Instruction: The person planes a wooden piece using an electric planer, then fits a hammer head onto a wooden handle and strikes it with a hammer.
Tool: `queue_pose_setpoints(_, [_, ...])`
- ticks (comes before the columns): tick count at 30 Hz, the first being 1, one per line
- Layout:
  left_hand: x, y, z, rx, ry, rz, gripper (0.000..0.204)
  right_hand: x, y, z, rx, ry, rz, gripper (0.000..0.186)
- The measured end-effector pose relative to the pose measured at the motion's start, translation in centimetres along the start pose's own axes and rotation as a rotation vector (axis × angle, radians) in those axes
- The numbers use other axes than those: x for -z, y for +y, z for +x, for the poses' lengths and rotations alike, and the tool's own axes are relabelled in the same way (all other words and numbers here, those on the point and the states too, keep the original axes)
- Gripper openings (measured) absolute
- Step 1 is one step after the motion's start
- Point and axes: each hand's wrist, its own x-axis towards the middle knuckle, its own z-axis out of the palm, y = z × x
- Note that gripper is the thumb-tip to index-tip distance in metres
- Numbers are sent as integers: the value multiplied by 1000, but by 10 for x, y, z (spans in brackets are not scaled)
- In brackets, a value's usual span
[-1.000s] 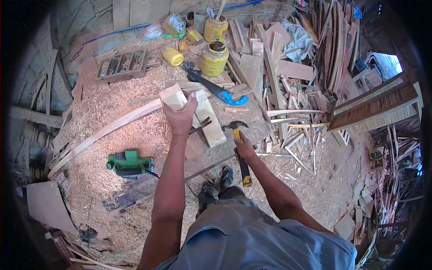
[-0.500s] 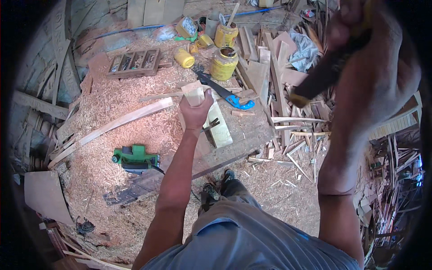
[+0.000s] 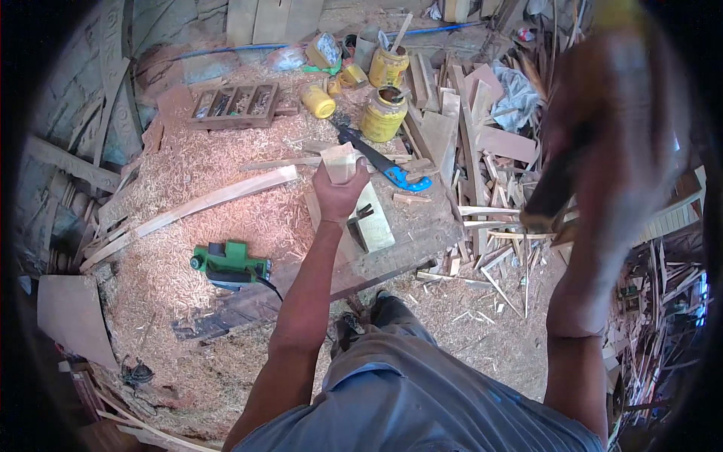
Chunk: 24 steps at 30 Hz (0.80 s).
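wooden block, pale and squared off, is in the left hand, just above the workbench and in front of the person; its end faces up toward the head. from where i stand, the grey-blue shirt is nearest. the right hand is up high on the person's right, blurred, its fingers closed round a hammer; the dark handle slants down out of the fist, and i can't make out the head. the left hand is curled partway, fingers on one side of the block and thumb on the other.

just beyond that wrist a pale board lies on the bench, with a dark, narrow piece against it. to the left sits a green power planer among wood shavings, and past it a curved wooden strip. a saw with a blue handle lies beyond the block.

farther off are a compartmented wooden tray, a yellow cup on its side and two yellow tubs, the nearer tub open. to the right, scrap wood is heaped up.
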Motion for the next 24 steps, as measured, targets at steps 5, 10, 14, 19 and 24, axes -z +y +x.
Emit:
queue_pose_setpoints(5, [-7, 7, 3, -6, -16, -24, 29, -6, 68, -67, 545, -223, -827, 26])
queue_pose_setpoints(10, [-8, 1, -4, -26, -12, -103, 30, -43, 45, -97, -383, -672, -106, 63])
queue_pose_setpoints(14, [2, -7, -6, -23, -19, -39, 30, -25, 20, -64, -349, -349, 20, 58])
queue_pose_setpoints(19, [-11, -6, -6, 11, -39, -16, 29, 31, -9, 4, -259, 147, 427, 21])
queue_pose_setpoints(24, [-1, 0, -7, 52, -47, -4, 29, -35, 31, -93, -553, -990, -255, 59])
